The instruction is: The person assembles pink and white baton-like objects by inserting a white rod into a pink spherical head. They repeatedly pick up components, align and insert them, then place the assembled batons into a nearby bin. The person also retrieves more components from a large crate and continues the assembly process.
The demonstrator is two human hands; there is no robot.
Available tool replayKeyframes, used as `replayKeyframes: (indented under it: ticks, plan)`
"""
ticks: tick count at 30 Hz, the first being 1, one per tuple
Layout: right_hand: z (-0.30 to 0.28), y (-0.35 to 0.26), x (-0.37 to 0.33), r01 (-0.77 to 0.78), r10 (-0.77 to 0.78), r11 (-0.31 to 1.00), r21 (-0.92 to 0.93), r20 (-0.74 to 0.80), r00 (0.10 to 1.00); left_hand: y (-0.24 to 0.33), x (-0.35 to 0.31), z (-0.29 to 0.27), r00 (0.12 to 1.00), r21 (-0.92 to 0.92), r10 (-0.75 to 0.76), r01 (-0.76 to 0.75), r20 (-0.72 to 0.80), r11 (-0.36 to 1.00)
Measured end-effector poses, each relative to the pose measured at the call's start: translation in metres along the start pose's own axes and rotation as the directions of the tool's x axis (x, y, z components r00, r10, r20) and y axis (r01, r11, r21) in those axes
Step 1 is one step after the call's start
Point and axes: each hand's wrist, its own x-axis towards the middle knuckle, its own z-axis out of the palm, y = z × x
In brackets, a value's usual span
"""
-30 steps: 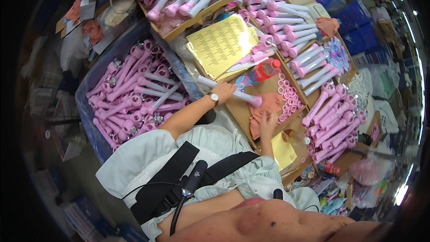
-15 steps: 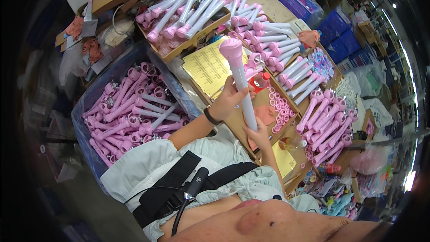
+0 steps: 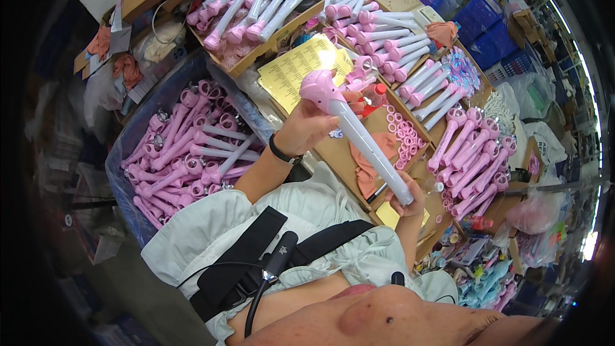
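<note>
A toy wand with a pink knob-like head and a pale translucent tube [image 3: 371, 147] is held slantwise in front of me, head up to the left. My left hand [image 3: 309, 129] grips it just below the head, fingers wrapped round; a black band circles that wrist. At the tube's lower end, my right hand [image 3: 412, 198] closes round it. Beneath the tube lies an orange cloth [image 3: 368, 170] in a cardboard tray. Small pink rings [image 3: 402, 140] are scattered beside it, and a red-capped bottle [image 3: 373, 97] stands behind the tube.
At the left, a blue-lined bin [image 3: 118, 182] holds many all-pink wands. Pale-tubed wands [image 3: 282, 9] fill a cardboard box at the back. More pink wands [image 3: 471, 160] are stacked at the right. Yellow printed sheets [image 3: 282, 77] lie behind my left hand.
The wand has tipped from nearly upright to a slant, its lower end swinging right with my right hand. My left hand has shifted slightly left and up to just below the head.
</note>
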Motion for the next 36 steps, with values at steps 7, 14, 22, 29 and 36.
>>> replayKeyframes:
  ticks: [7,14,22,29,36]
  plan:
    - [0.005,-0.023,0.003,0.039,-0.045,0.995,-0.093,-0.071,0.996,-0.008,0.0,-0.012,0.997,-0.105,0.068,-0.072,-0.042,0.992]
    - [0.003,-0.025,0.002,0.086,-0.089,0.996,-0.026,-0.154,0.984,-0.006,-0.001,-0.029,0.989,-0.131,0.066,-0.084,-0.131,0.988]
    - [0.025,-0.038,0.006,0.085,-0.103,0.991,-0.105,-0.19,0.976,-0.01,0.001,-0.057,0.982,-0.262,0.098,-0.139,-0.163,0.955]
    - [0.017,-0.015,0.017,0.049,-0.236,0.901,-0.431,-0.392,0.889,-0.022,0.005,-0.054,0.956,-0.139,0.143,-0.183,-0.255,0.973]
    - [-0.04,0.058,0.063,-0.002,0.013,0.883,0.47,-0.02,1.0,-0.052,0.005,-0.012,0.938,0.798,0.095,-0.335,0.334,0.501]
